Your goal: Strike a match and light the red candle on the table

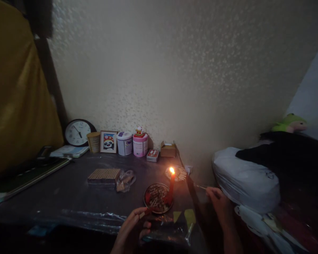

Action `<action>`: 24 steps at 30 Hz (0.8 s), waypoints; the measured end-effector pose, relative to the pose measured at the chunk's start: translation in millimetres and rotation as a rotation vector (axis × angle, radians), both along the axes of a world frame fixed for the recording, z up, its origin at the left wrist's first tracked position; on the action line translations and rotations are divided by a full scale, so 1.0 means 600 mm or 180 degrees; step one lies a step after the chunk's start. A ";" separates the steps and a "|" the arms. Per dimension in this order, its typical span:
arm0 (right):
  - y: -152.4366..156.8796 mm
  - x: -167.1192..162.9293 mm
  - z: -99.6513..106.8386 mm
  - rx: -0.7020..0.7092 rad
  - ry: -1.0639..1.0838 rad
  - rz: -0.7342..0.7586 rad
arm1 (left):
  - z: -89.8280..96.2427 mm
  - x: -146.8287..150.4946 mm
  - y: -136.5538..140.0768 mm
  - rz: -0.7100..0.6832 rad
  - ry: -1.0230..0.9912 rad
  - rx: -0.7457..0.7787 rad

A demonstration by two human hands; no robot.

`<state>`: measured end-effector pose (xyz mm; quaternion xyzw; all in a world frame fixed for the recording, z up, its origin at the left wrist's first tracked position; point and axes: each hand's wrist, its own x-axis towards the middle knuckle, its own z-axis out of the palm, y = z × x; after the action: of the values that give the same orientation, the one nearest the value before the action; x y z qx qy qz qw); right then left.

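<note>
My left hand (135,225) is closed on a small flat piece with a pale edge and a dark red end, held at the near rim of a round dish (146,199); its exact kind is unclear. A lit red candle (172,185) stands upright at the dish's right side. Brown speckled bits and red lumps lie in the dish. To the right of the candle, my right hand (218,197) pinches a thin pale stick (200,186), its far end pointing left toward the candle. Behind the flame lies a plate (177,179) with pale sticks around its edge.
Yellow paper pieces (190,217) lie by the front edge. At left are a stack of wooden strips (104,174) and a plastic bag (125,180). A clock (80,133), a framed picture (108,142), tins (124,144) and a cardboard box (168,150) line the wall.
</note>
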<state>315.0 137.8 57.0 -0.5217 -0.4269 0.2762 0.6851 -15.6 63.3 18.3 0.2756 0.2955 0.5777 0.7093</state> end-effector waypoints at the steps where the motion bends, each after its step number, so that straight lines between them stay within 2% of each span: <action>1: -0.002 0.003 0.002 -0.0040 -0.0005 -0.0051 | -0.001 0.001 0.001 -0.0007 0.0015 0.0010; 7: -0.011 0.007 0.015 0.0004 0.0282 0.0143 | 0.013 0.004 -0.003 0.0057 0.0097 -0.0137; 12: -0.004 0.006 0.006 -0.0085 0.0363 -0.0014 | 0.014 0.003 -0.003 0.0050 0.0082 -0.0112; 16: -0.002 0.015 0.005 0.0013 0.0526 0.0089 | 0.009 0.002 -0.001 0.0040 0.0077 -0.0091; 21: -0.002 0.019 -0.007 -0.0225 0.0394 0.0035 | 0.016 0.001 -0.004 0.0070 0.0081 -0.0042; 24: -0.003 0.017 -0.009 -0.0176 0.0549 0.0147 | 0.015 0.000 -0.006 0.0053 0.0090 -0.0039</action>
<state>325.1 136.3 51.8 -0.5046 -0.3704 0.3475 0.6981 -15.5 59.5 27.3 0.2770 0.3113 0.5778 0.7018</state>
